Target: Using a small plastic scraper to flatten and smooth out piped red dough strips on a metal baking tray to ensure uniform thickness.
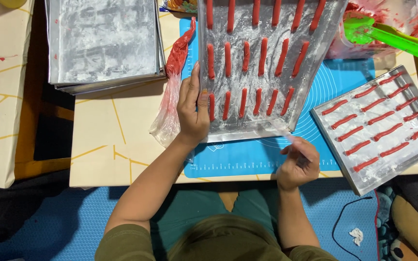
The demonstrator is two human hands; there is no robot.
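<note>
A floured metal tray (228, 133) lies on a blue silicone mat (247, 157), carrying rows of short red dough sticks (263, 57). My left hand (192, 108) rests flat on the tray's left rim, fingers pointing away from me. My right hand (297, 164) hovers just off the tray's near right corner, pinching a thin clear plastic strip or scraper (286, 135) that touches that corner. A red-filled piping bag (172, 82) lies beside the tray, just left of my left hand.
A second tray of red sticks (414, 154) sits at the right table edge. A stack of bare floured trays (102, 43) stands at back left. A tub of red dough (402, 19) with a green spatula (393, 36) is at back right.
</note>
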